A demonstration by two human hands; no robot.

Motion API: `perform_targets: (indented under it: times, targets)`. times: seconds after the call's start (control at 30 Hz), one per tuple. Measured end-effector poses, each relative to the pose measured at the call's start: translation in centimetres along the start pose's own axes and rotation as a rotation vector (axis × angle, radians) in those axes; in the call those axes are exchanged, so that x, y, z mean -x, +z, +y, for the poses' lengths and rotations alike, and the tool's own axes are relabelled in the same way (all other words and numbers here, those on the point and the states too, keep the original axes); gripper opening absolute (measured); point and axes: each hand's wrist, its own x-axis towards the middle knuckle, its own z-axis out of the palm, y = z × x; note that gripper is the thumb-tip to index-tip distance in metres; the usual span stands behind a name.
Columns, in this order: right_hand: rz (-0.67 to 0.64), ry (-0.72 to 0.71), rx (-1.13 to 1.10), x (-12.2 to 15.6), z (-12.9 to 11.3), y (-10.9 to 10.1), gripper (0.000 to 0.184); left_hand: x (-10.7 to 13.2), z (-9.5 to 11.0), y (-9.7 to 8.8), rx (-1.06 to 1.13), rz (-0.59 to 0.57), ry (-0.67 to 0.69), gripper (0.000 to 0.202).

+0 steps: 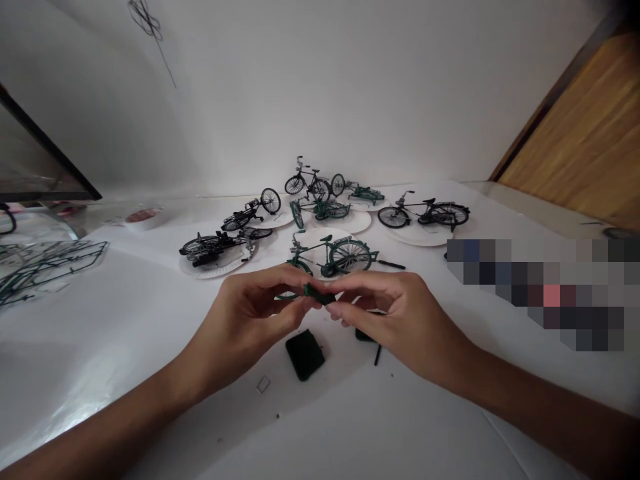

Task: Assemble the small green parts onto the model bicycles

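Observation:
Between the fingertips of my left hand [260, 310] and my right hand [390, 310] is a small dark green part [319, 294]. Both hands pinch it, one at each end; its exact kind I cannot make out. Just beyond my fingers a green model bicycle [333, 253] stands on a white paper plate, its front wheel partly hidden by my left hand. Below the hands a dark green square piece [305, 355] lies on the white table. Another dark piece [367, 335] is half covered by my right hand, with a thin black stick [377, 355] beside it.
Several more model bicycles, such as a black one [424, 212] at right and a folded-over one [213, 247] at left, rest on paper plates. Green part frames [50, 267] lie far left, near a small bowl [143, 219]. A wire clip [263, 384] lies in front.

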Motion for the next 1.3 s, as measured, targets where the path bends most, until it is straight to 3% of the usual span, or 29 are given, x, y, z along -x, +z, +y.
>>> perform_targets:
  times: [0.17,0.43,0.63,0.97,1.3]
  targets:
    - [0.064,-0.071,0.08,0.02,-0.32,-0.05,0.019,0.06,-0.02,-0.11,-0.029,0.026,0.028,0.012]
    - [0.047,-0.03,0.098,-0.05,-0.23,0.03,0.02,0.02,0.06,-0.02,-0.019,0.059,0.037,0.01]
    - [0.101,-0.137,0.107,0.02,-0.16,0.13,0.017,0.14,0.11,0.17,-0.067,0.079,0.05,0.008]
    - [0.06,-0.201,0.135,-0.19,0.03,0.01,0.017,0.43,-0.01,0.16,-0.045,0.031,0.112,0.017]
    - [0.118,-0.355,0.191,-0.09,0.39,0.18,0.014,0.51,-0.23,0.1,-0.036,-0.001,0.195,0.025]
